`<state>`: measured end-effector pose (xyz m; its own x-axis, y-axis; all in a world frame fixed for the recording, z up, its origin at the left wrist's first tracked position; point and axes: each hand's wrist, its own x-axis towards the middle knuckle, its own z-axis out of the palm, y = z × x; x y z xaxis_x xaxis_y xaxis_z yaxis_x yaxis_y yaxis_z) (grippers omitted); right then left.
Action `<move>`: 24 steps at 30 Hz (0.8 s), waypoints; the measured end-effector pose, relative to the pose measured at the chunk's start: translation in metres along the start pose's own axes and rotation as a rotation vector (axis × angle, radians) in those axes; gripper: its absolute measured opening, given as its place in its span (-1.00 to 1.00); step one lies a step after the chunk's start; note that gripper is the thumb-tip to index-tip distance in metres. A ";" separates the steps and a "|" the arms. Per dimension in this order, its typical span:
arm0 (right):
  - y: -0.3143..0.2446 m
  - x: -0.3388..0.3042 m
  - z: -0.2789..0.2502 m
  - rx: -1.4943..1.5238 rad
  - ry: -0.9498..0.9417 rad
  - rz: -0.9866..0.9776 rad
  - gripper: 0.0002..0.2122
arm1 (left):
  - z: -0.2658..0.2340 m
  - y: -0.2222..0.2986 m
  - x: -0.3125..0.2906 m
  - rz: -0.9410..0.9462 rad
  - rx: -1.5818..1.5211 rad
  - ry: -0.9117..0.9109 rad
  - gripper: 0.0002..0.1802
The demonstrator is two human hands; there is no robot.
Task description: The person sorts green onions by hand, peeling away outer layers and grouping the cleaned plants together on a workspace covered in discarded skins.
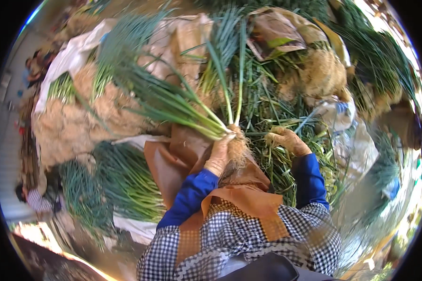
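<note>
In my left hand (219,157) is a bunch of green onions (204,114), gripped near the white stem bases. Its tan, stringy roots (238,146) hang toward me, and the green leaves fan out away from me to the left and upward. My right hand (290,141) is a little to the right of the roots, apart from the bunch, with its fingers curled together. Whatever may be between those fingers is too small to make out. Beneath it lies a heap of loose, stripped onion leaves (279,173). A brown apron (244,199) covers my lap.
Root-covered onion bundles (65,129) are piled at the far left, with more green onions (126,180) nearer on the left. Another rooty bundle (326,70) and long dark leaves (375,47) are at the far right. Crumpled clear plastic (361,145) lies right. Other people (35,68) are at the left edge.
</note>
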<state>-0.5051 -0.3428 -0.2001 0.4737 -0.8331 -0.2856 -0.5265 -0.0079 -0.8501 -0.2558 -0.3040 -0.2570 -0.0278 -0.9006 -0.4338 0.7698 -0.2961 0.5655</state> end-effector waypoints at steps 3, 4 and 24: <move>-0.022 0.039 0.037 -0.410 0.285 -0.069 -0.65 | -0.004 0.004 -0.011 -0.007 -0.088 -0.102 -0.78; -0.045 0.049 0.049 -0.236 0.235 -0.127 -0.65 | -0.003 0.006 -0.015 0.047 0.051 0.035 -0.76; -0.085 0.098 0.083 -0.607 -0.091 -0.600 -0.78 | -0.010 -0.001 -0.016 0.046 0.197 -0.121 -0.46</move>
<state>-0.3550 -0.3774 -0.1923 0.8341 -0.5457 0.0800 -0.4430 -0.7493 -0.4923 -0.2493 -0.2860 -0.2574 -0.0808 -0.9426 -0.3240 0.6330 -0.2996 0.7138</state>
